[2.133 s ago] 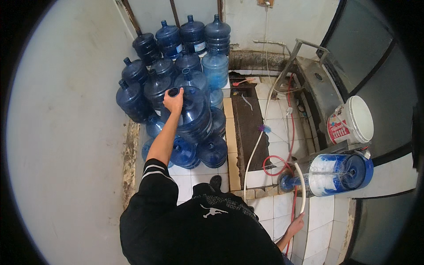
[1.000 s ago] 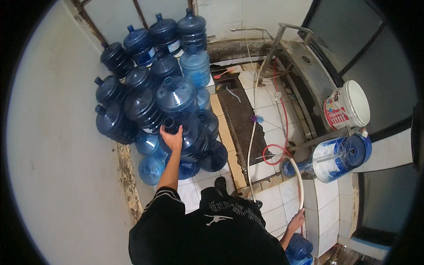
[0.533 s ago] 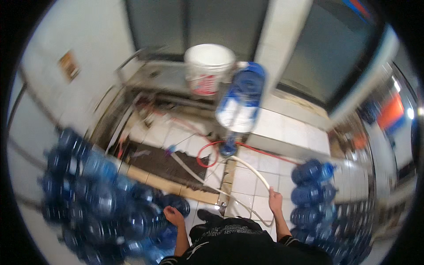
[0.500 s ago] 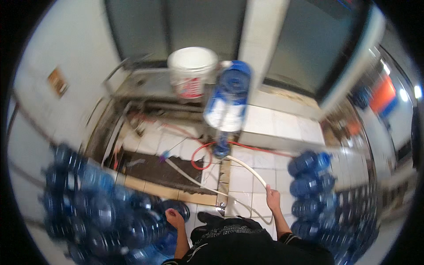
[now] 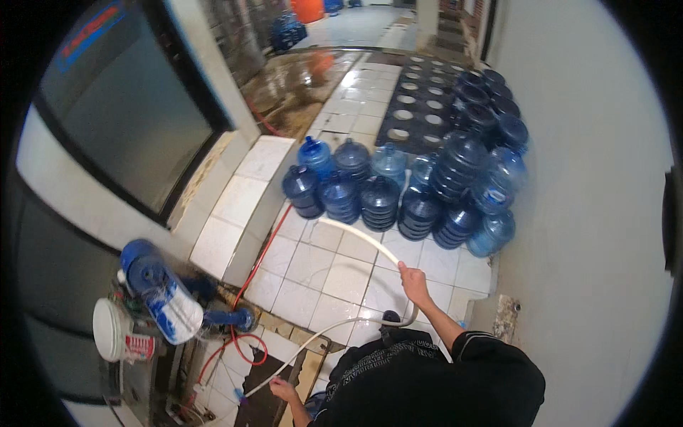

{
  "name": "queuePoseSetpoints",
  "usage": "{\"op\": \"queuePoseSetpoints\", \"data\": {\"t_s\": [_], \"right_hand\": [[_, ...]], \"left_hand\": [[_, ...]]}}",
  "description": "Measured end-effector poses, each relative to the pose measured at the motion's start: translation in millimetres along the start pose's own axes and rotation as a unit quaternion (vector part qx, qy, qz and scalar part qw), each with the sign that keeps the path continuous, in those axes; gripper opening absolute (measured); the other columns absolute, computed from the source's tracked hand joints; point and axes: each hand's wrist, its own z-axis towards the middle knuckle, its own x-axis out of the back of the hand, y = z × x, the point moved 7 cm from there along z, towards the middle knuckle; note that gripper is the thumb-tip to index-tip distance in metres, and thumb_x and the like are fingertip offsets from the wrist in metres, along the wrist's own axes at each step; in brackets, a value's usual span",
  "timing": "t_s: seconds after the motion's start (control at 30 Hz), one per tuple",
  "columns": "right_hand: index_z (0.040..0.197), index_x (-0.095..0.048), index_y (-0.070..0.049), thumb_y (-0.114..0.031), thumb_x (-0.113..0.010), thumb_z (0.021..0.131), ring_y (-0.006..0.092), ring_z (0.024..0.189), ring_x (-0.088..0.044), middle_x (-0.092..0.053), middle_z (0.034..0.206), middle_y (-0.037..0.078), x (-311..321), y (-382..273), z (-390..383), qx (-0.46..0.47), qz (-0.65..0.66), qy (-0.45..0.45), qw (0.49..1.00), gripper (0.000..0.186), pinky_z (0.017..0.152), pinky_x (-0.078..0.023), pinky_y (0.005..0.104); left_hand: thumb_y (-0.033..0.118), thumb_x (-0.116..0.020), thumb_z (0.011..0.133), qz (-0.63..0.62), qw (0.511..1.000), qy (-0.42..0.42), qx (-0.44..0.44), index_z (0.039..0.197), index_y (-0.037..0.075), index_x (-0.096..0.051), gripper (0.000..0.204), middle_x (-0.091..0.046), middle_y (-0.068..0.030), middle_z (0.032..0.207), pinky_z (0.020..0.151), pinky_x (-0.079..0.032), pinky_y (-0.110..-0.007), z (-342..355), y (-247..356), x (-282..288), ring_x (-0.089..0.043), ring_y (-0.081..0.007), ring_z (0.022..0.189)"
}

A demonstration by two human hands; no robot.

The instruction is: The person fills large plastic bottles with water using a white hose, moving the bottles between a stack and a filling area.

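My right hand (image 5: 414,283) is closed around a white hose (image 5: 363,238) a short way behind its free end. That end points over the tiles at the front row of blue water jugs (image 5: 379,203), apart from them. Behind my hand the hose loops back past my feet to the lower left. My left hand (image 5: 282,389) is low at my left side, fingers curled in, with nothing visible in it. It is close to the trailing hose, and I see no clear contact.
More jugs (image 5: 475,107) line the right wall beside a black mat with round holes (image 5: 420,96). At left stand a tiled step (image 5: 245,174), a blue-and-white apparatus (image 5: 167,299) and a white bucket (image 5: 110,329). A red hose (image 5: 265,250) crosses the floor, whose tiles look wet.
My view has swung right, from the bucket corner to the jugs along the wall. My right hand has brought the hose end round toward them. My left hand still hangs at my side.
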Motion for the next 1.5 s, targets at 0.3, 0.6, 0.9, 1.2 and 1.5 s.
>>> {"op": "queuePoseSetpoints", "data": {"t_s": [0.3, 0.6, 0.9, 1.2, 1.5], "right_hand": [[0.052, -0.041, -0.011, -0.048, -0.045, 0.093, 0.0056, 0.037, -0.034, -0.036, 0.045, -0.004, 177, 81, 9, -0.187, 0.26, 0.266, 0.909, 0.055, 0.033, -0.025, 0.0237], [0.059, -0.041, -0.01, -0.054, -0.043, 0.091, 0.0068, 0.033, -0.032, -0.034, 0.045, -0.004, 232, 75, 32, -0.213, 0.355, 0.363, 0.835, 0.054, 0.03, -0.025, 0.0223], [0.06, -0.038, -0.012, -0.058, -0.041, 0.089, 0.007, 0.033, -0.03, -0.032, 0.045, -0.004, 220, 70, 85, -0.223, 0.357, 0.424, 0.802, 0.054, 0.03, -0.024, 0.0224], [0.06, -0.04, -0.011, -0.055, -0.044, 0.09, 0.008, 0.033, -0.033, -0.036, 0.046, -0.002, 195, 50, 160, -0.215, 0.344, 0.468, 0.785, 0.053, 0.03, -0.026, 0.0226], [0.056, -0.039, -0.011, -0.052, -0.04, 0.092, 0.0084, 0.033, -0.034, -0.035, 0.044, -0.002, 197, 40, 198, -0.219, 0.329, 0.495, 0.773, 0.055, 0.03, -0.027, 0.0233]], "left_hand": [[0.045, -0.048, 0.092, -0.139, 0.957, -0.254, -0.004, 0.051, -0.003, -0.043, 0.063, -0.04, -0.0075, 0.046, 0.047, -0.031, -0.04, -7, 234, -165, -0.037, -0.0179, 0.047], [0.046, -0.047, 0.092, -0.166, 0.904, -0.371, -0.136, 0.05, -0.003, -0.045, 0.065, -0.04, -0.0059, 0.045, 0.047, -0.033, -0.037, -52, 415, -219, -0.036, -0.0161, 0.046], [0.04, -0.057, 0.086, -0.129, 0.875, -0.426, -0.19, 0.053, -0.002, -0.049, 0.054, -0.05, -0.0123, 0.048, 0.049, -0.038, -0.036, -56, 463, -322, -0.044, -0.0184, 0.047], [0.03, -0.064, 0.083, -0.168, 0.828, -0.511, -0.157, 0.066, 0.0, -0.054, 0.036, -0.055, -0.0057, 0.055, 0.049, -0.041, -0.03, 17, 502, -415, -0.05, -0.0132, 0.051], [0.027, -0.063, 0.085, -0.228, 0.721, -0.616, -0.222, 0.074, 0.002, -0.056, 0.028, -0.055, -0.0008, 0.06, 0.047, -0.039, -0.024, -34, 695, -475, -0.048, -0.0072, 0.052]]}}
